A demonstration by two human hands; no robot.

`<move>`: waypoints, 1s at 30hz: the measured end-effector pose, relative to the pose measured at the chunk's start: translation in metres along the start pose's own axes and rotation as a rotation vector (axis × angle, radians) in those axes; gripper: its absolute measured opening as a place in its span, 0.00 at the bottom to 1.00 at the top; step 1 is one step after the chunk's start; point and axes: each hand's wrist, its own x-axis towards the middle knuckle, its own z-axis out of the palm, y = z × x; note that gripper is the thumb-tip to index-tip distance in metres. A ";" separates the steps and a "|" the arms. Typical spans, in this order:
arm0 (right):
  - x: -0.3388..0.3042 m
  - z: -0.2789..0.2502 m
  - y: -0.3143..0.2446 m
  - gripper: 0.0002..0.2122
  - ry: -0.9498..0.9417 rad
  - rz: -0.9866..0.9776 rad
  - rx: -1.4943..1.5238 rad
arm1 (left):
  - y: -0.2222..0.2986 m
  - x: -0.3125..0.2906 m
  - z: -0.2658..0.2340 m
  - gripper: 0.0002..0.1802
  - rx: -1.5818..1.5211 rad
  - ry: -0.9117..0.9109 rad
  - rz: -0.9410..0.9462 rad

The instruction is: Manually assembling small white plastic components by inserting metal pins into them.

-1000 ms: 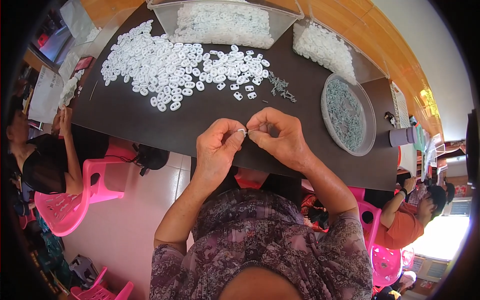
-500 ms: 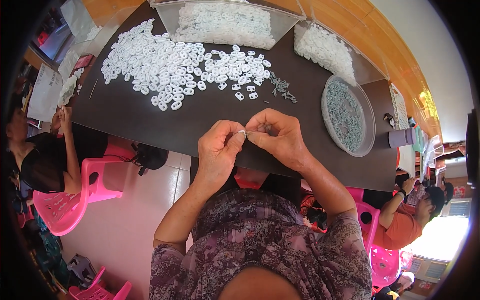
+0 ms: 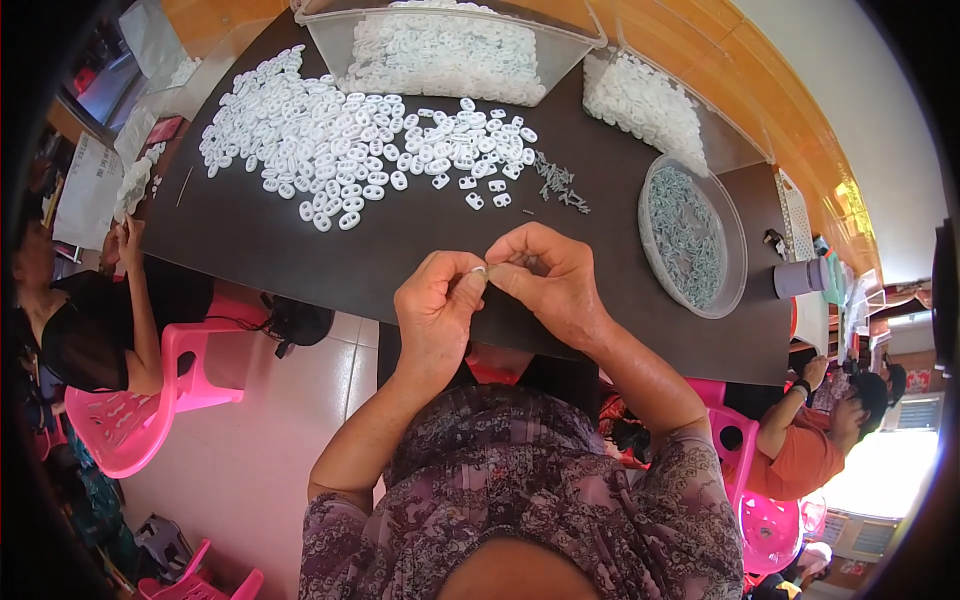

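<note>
Both hands meet at the near worktop [image 3: 300, 260] edge, left hand [image 3: 435, 305] and right hand [image 3: 545, 275] pinching one small white piece [image 3: 479, 270], while a big heap of white pieces [image 3: 340, 145] lies far left, seemingly unfinished.

White was seen on the small ring piece [image 3: 479, 270] and on the heap of plastic links [image 3: 350, 150]. The table [image 3: 300, 250] was coloured dark brown, the chair [image 3: 140, 420] bright pink. A purple floral pattern was shown on the blouse [image 3: 520, 500]; grey metal parts filled the round tray [image 3: 690, 240].
</note>
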 end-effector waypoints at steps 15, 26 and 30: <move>0.087 -0.073 0.027 0.05 0.291 -0.324 -0.681 | 0.001 0.011 -0.004 0.05 -0.401 0.043 -0.098; 0.113 -0.052 0.040 0.05 0.287 -0.510 -1.062 | -0.002 0.009 -0.006 0.06 -0.413 0.043 -0.109; 0.104 -0.049 0.028 0.05 0.249 -0.481 -0.861 | -0.002 0.008 -0.006 0.06 -0.418 0.054 -0.103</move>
